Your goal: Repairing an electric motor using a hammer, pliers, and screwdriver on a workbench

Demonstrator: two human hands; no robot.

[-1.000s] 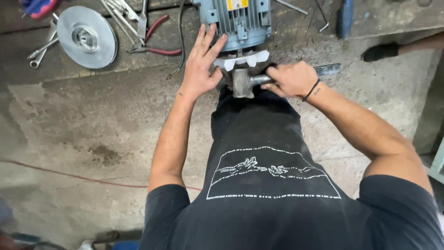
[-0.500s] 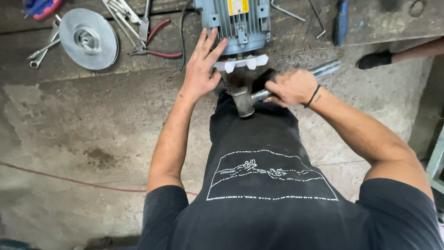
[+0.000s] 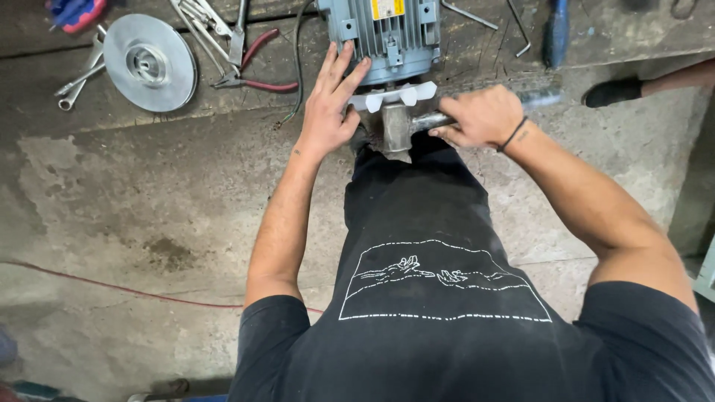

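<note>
blue-grey electric motor [image 3: 387,33] at 12 o'clock on the concrete floor [image 3: 149,193], white fan [image 3: 395,95] facing the person; left hand [image 3: 331,104] spread flat on its housing; right hand [image 3: 480,115] at 1 o'clock fisted around a hammer [image 3: 398,126], head touching the fan hub.

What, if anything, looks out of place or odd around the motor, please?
The round metal cover lies off the grey motor, leaving its white fan exposed, with spanners and pliers scattered beside it.
</note>
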